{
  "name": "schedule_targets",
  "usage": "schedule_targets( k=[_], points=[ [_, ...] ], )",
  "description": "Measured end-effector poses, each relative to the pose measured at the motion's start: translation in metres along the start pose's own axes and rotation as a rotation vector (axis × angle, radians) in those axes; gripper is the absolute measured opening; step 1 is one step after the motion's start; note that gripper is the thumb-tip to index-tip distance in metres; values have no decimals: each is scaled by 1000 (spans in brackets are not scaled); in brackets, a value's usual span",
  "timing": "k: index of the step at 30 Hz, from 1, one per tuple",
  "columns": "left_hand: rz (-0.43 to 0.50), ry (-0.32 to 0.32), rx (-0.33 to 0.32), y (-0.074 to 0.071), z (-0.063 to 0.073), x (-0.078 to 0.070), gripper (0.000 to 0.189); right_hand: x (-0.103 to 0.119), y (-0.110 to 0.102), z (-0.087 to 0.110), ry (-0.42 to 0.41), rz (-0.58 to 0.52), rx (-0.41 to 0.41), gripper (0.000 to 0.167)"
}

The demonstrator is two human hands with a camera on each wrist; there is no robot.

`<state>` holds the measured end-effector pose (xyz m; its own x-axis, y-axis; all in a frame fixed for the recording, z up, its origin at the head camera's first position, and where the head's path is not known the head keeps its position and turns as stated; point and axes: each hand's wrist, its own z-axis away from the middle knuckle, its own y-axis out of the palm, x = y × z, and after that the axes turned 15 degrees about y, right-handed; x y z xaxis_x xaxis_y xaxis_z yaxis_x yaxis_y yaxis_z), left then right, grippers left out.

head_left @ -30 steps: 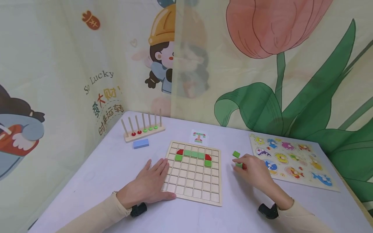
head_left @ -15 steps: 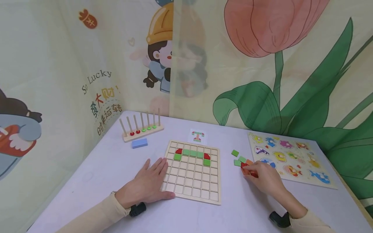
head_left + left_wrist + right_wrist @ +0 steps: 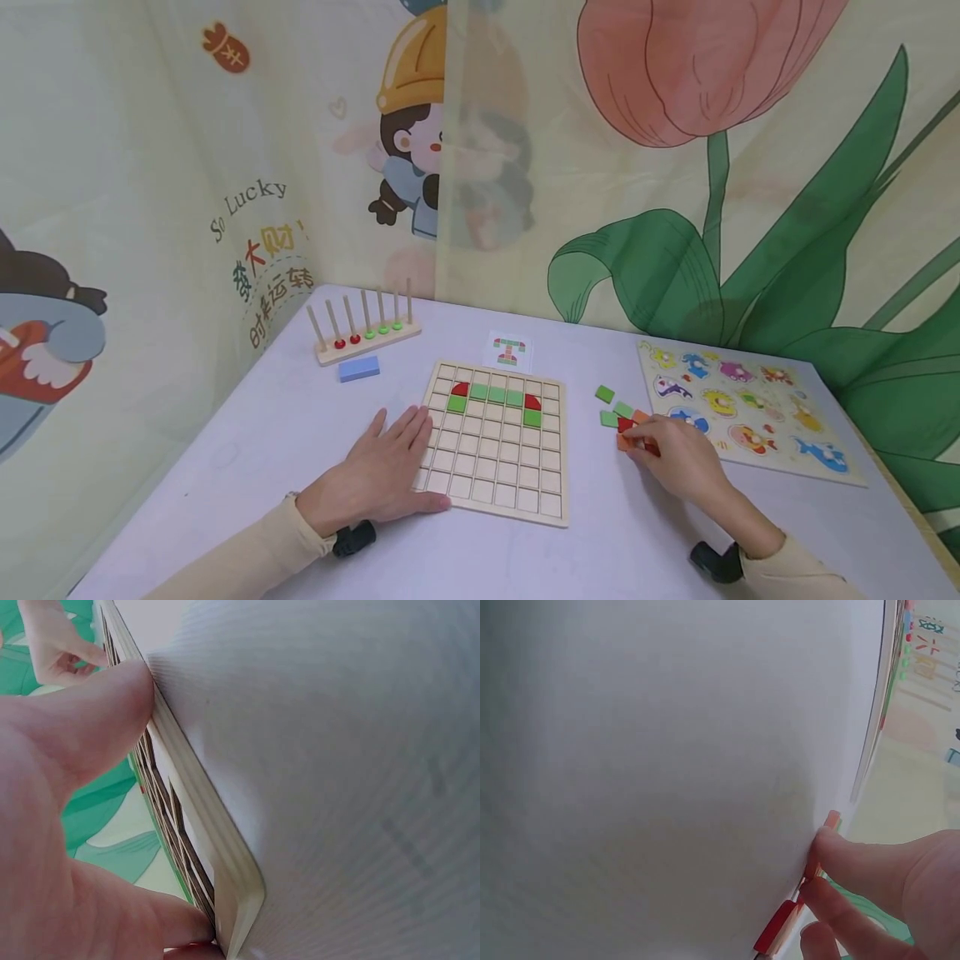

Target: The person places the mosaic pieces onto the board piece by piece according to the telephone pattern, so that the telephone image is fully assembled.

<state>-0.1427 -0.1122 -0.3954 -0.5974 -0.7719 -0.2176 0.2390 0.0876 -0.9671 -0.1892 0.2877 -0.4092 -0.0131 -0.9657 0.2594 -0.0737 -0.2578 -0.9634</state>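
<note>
My left hand (image 3: pixel 378 475) lies with straight fingers along the left edge of a wooden grid board (image 3: pixel 491 517), thumb at its front edge. Set into the board's upper rows are light green tiles (image 3: pixel 496 395), two red curved-edge tiles (image 3: pixel 460 389) and two brighter green tiles (image 3: pixel 457 404). To the board's right, my right hand (image 3: pixel 686 458) pinches an orange tile (image 3: pixel 623 442) low at the table, thumb over it in the right wrist view. Green tiles (image 3: pixel 608 418) and a red tile (image 3: pixel 626 425) lie beside the fingertips; another red tile (image 3: pixel 775 928) is partly hidden below the hand.
A pattern card (image 3: pixel 509 351) lies behind the board. At the back left stand a peg rack (image 3: pixel 371 340) with red and green beads and a blue block (image 3: pixel 359 369). An animal puzzle board (image 3: pixel 757 417) sits on the right, close to my right hand.
My right hand has moved right and a little nearer me, from the green tiles to the red and orange ones. The orange tile now shows at its fingertips. My left hand has stayed on the board.
</note>
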Motion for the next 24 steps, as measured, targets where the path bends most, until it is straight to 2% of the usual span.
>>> schedule_targets(
  k=[7,17,24],
  points=[
    [8,2,-6,-1,1,-1,110,1,3,3,2,16,-26,26],
    [16,-5,0,-3,1,-1,109,6,3,7,-52,45,-31,24],
    [17,-2,-4,-2,0,-1,110,15,-1,9,-61,24,-12,28]
  ],
)
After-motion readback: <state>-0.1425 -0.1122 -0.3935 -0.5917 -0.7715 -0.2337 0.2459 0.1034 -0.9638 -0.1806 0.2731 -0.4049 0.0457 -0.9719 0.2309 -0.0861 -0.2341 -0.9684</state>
